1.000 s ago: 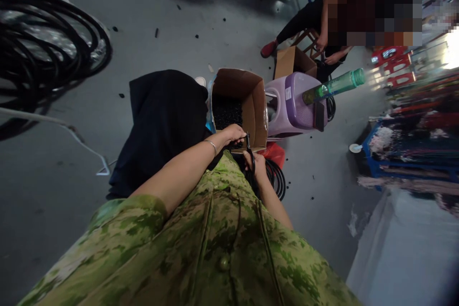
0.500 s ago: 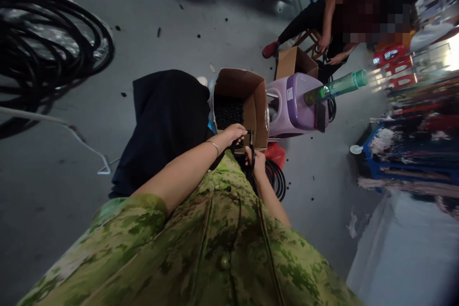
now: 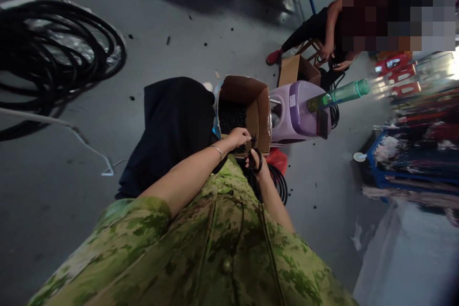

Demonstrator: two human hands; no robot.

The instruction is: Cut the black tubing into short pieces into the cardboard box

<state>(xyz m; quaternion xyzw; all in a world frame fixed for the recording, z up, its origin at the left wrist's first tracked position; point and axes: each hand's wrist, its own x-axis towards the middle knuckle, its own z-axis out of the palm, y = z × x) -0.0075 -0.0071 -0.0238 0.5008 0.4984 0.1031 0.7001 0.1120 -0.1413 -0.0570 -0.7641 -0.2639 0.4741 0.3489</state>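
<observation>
My left hand (image 3: 239,136) pinches the end of a thin black hose over the near edge of an open cardboard box (image 3: 261,110) that holds several small black pieces. My right hand (image 3: 258,166) grips black-handled scissors (image 3: 255,158), whose blades point up at the hose end between my two hands. The hose runs down to a black coil (image 3: 279,184) on the floor by my right side. My green camouflage shirt hides my lap.
A dark cloth (image 3: 172,129) covers my left leg. A purple plastic stool (image 3: 297,112) carries a green bottle (image 3: 339,94). Behind it another person sits by a second box (image 3: 296,69). A large black hose coil (image 3: 53,52) lies far left; blue racks stand right.
The view shifted slightly down and right. My hands stay at the box edge; the scissors moved a little nearer the hose end and my left fingers closed tighter.
</observation>
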